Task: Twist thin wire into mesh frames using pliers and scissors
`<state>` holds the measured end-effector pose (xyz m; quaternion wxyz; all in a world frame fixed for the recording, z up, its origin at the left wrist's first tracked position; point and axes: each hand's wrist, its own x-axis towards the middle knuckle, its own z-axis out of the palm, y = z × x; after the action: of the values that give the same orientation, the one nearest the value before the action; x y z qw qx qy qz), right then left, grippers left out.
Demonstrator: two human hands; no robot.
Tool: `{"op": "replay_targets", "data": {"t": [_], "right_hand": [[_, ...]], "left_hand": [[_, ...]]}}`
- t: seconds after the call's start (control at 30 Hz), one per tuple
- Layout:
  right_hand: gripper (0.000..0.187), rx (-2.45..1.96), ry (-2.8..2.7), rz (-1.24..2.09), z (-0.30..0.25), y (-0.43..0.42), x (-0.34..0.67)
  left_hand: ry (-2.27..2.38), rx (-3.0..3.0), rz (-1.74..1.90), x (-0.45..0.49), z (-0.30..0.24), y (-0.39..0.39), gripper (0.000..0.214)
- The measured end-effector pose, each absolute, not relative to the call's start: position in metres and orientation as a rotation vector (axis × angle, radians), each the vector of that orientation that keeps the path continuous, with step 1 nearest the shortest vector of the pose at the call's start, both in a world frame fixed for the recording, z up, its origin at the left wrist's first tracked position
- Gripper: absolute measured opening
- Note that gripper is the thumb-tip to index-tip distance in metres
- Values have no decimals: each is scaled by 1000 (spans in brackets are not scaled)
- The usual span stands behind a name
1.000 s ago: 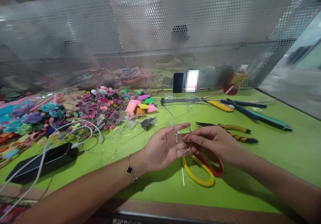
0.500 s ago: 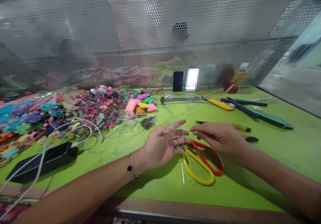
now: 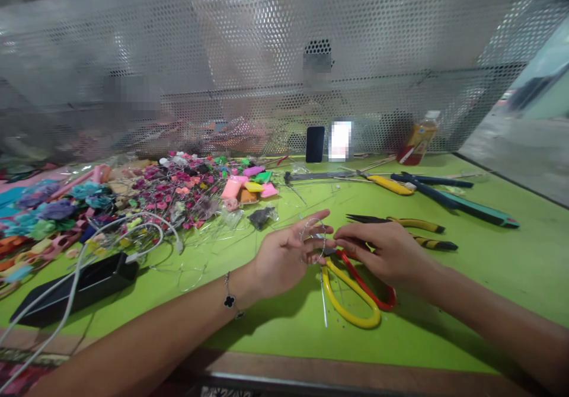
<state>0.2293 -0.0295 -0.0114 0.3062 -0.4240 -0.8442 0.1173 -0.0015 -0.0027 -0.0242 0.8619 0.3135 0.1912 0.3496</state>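
Observation:
My left hand (image 3: 282, 258), palm turned partly up, holds a thin twisted wire ring (image 3: 324, 244) between the thumb and fingers. Close against its fingertips is my right hand (image 3: 393, 252), its thumb and fingers pinched together at the ring's right side. Whatever lies in that pinch is too small to make out. Under both hands, scissors (image 3: 352, 319) with one yellow and one red handle lie on the green tabletop (image 3: 275, 338), blades mostly hidden. Just behind the right hand are long-nose pliers (image 3: 424, 225) with yellow and black grips.
To the left spreads a pile of colourful small flowers on wires (image 3: 164, 189), near a black box (image 3: 84, 287) and white cable (image 3: 77, 272). At the back stand a phone (image 3: 315, 144) and a bottle (image 3: 418, 139). Cutters (image 3: 480, 208) and a wire bundle (image 3: 320, 176) lie farther back.
My right hand has shifted slightly left, its pinched fingertips now meeting my left fingers. The wire ring has tilted and moved slightly up and right in my left hand.

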Motion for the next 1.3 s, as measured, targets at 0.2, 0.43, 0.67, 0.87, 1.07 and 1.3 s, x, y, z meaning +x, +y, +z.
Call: {"op": "replay_targets", "data": {"t": [0.2, 0.43, 0.67, 0.87, 1.07, 1.3], "right_hand": [[20, -1166, -2230, 339, -11, -29, 229], [24, -1186, -2218, 338, -6, -30, 227], [27, -1147, -2229, 362, -5, -30, 226], [30, -1189, -2226, 382, -4, -31, 225], [29, -1166, -2302, 250, -6, -30, 226], [29, -1164, -2335, 233, -8, -29, 227]], "left_hand": [[382, 711, 759, 0, -22, -6, 63], [456, 752, 787, 2, -11, -12, 43], [529, 783, 835, 3, -7, -13, 34], [576, 808, 829, 3, -10, -11, 33], [650, 846, 829, 3, -10, -12, 29], [690, 855, 854, 7, -13, -14, 32]]}}
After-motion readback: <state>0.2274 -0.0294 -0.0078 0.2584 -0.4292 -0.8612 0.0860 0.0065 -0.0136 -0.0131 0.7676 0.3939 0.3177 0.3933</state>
